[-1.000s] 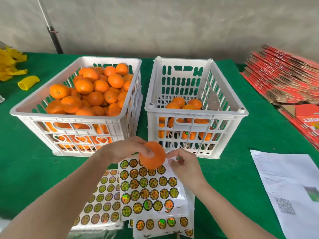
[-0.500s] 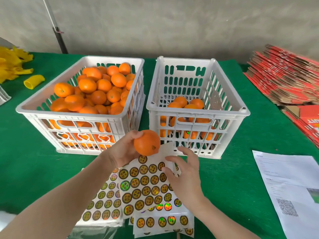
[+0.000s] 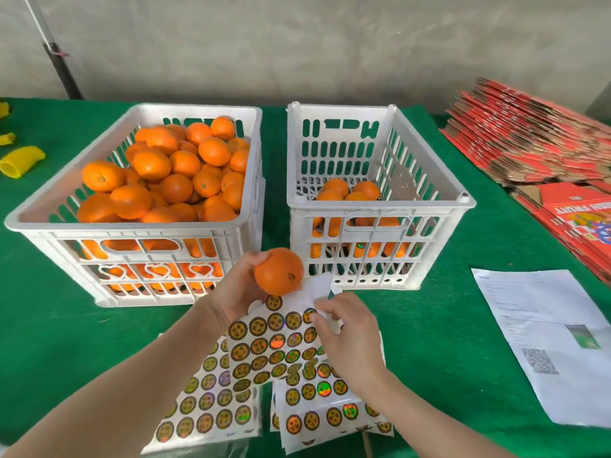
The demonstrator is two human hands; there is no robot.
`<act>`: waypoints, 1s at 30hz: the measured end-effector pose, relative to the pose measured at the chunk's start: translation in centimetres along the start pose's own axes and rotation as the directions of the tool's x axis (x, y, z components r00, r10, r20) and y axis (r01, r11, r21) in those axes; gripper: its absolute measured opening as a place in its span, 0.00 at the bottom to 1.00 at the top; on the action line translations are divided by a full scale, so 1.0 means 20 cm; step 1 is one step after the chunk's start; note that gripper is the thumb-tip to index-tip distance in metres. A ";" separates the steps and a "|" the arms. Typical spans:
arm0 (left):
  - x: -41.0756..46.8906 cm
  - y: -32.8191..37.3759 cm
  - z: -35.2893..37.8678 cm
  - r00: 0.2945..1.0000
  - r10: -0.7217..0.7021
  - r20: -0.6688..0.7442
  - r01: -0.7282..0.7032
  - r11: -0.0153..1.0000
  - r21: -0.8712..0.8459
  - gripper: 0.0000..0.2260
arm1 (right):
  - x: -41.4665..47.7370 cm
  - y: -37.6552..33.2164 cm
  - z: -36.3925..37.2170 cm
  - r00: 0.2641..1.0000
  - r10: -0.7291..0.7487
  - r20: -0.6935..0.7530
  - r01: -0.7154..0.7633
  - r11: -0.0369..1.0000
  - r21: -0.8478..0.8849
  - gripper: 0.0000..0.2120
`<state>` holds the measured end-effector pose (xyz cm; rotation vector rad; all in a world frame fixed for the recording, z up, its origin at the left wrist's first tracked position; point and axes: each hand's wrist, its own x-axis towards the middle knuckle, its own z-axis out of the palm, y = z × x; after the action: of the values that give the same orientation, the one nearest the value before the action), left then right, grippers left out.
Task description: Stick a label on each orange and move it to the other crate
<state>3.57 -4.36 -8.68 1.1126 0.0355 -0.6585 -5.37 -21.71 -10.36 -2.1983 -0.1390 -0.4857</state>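
Note:
My left hand (image 3: 234, 292) holds an orange (image 3: 278, 271) in front of the gap between the two white crates, above the label sheets. My right hand (image 3: 347, 335) reaches onto the top label sheet (image 3: 264, 345), its fingertips pinching at a round gold label near the sheet's upper right edge. The left crate (image 3: 132, 229) is heaped with oranges (image 3: 172, 173). The right crate (image 3: 380, 206) holds several oranges (image 3: 347, 193) at its bottom, one showing a label through the slats.
More label sheets (image 3: 205, 411) lie overlapped at the near table edge on the green cloth (image 3: 49, 325). A printed paper (image 3: 545, 342) lies to the right, flat red cartons (image 3: 529, 137) are stacked beyond it, and yellow foam nets (image 3: 20, 160) lie far left.
My left hand lifted the orange up and away from the sheets. My right hand left the orange, dropped onto the label sheet and curled its fingers at a label.

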 end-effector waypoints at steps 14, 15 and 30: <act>0.07 -0.05 -0.08 0.962 -0.252 0.106 0.195 0.905 0.379 0.33 | 0.04 0.00 -0.05 0.959 0.280 0.029 -0.279 0.934 0.225 0.08; 0.07 -0.05 -0.07 0.945 -0.300 0.127 0.214 0.866 0.453 0.31 | 0.05 0.00 -0.06 0.954 0.297 0.043 -0.299 0.928 0.224 0.08; -0.02 0.04 0.02 0.989 0.056 0.136 -0.143 0.593 0.793 0.32 | 0.31 -0.06 -0.18 0.947 0.253 0.196 -0.300 0.914 0.274 0.10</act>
<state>3.58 -4.19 -7.65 1.9506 -0.4603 -0.6325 -1.10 -24.09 -5.12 -1.9129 0.0171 -0.1201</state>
